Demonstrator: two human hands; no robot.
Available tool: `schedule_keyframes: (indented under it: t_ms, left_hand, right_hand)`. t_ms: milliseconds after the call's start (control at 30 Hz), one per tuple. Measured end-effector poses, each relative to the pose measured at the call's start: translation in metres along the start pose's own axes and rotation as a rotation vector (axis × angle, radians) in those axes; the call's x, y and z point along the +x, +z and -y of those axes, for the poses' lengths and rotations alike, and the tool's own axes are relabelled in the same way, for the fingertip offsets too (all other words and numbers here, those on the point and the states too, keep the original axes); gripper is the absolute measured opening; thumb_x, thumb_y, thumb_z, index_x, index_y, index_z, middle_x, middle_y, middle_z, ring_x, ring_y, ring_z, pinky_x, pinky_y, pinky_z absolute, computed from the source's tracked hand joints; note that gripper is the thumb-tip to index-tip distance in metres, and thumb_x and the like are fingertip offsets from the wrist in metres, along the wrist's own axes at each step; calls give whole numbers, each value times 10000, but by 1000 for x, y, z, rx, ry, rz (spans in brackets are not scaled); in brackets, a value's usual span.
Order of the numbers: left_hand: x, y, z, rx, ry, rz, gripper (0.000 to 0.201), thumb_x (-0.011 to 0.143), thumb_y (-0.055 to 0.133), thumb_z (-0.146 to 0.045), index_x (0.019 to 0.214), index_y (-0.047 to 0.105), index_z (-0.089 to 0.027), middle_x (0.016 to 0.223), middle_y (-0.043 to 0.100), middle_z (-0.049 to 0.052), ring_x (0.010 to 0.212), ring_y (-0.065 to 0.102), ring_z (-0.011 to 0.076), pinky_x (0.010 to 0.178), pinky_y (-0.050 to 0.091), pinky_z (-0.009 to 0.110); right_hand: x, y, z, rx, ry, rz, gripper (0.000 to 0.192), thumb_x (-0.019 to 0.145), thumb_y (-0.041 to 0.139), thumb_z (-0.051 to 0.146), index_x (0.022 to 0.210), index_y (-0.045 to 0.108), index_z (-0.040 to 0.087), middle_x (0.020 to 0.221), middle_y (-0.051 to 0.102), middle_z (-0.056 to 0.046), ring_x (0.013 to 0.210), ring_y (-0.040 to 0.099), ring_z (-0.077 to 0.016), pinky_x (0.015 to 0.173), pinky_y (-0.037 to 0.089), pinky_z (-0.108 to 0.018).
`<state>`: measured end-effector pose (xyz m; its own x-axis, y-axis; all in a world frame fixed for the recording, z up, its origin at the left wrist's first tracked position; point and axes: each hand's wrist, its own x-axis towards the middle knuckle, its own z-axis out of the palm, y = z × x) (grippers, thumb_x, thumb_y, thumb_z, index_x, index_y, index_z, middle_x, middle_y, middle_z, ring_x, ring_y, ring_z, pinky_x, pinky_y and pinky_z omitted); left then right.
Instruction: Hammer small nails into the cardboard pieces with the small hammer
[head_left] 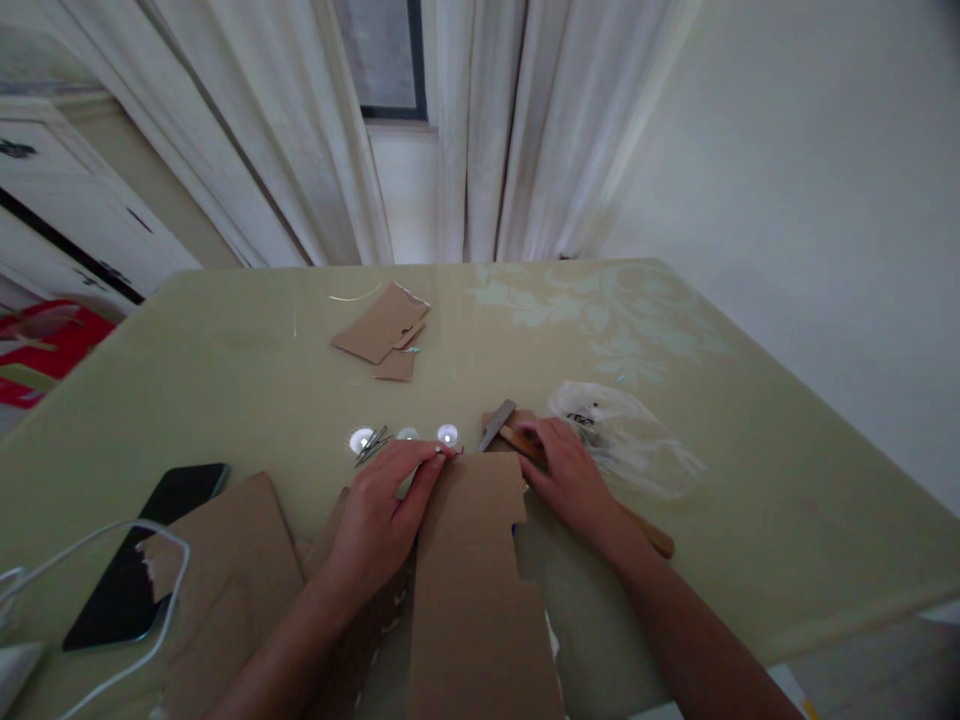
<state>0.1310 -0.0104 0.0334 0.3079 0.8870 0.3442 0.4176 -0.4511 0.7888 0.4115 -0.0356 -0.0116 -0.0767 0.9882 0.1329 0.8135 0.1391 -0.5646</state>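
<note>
The left hand point(382, 510) pinches a small nail point(448, 451) at the top edge of a cardboard strip point(472, 570); the right hand point(570, 475) grips a hammer point(525, 440).

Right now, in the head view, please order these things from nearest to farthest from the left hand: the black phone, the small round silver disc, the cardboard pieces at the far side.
1. Small round silver disc: just beyond the left hand fingertips.
2. Black phone: far left, near edge.
3. Cardboard pieces: far side of the table.
</note>
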Motion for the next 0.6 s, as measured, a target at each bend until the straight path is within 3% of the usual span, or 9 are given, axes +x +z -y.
schedule_keyframes:
  t_ms: [267,400,467,600]
  left_hand:
    - [4,1,0,49,103,-7,167,1106,629,-248,1107,796,-254,1088,845,14,1023,764,192,958,560,328]
    - [4,2,-2,84,132,-17,160,1102,629,-240,1092,789,-241,1084,848,26,1023,762,206,957,561,349]
    - [4,3,-3,94,138,-15,170,1108,619,-253,1082,786,-236,1077,846,36,1009,763,216,945,564,359]
    - [4,4,-3,102,135,-10,197,1119,595,-274,1067,781,-231,1062,839,46,984,759,222,924,562,364]
  right_hand:
    - [3,-3,15,-285,131,104,174,1083,607,227,1221,691,164,1236,702,-187,1182,672,-372,1020,555,-500]
    - [5,-8,25,-343,183,151,160,1107,551,195,1190,678,143,1238,716,-230,1132,698,-389,875,543,-444]
    - [6,-17,27,-318,184,158,173,1129,510,193,1198,662,149,1198,744,-217,1048,730,-351,811,522,-402]
    - [8,-49,39,-230,117,170,226,1186,411,247,1182,632,194,1063,771,-105,986,742,-249,832,495,-331]
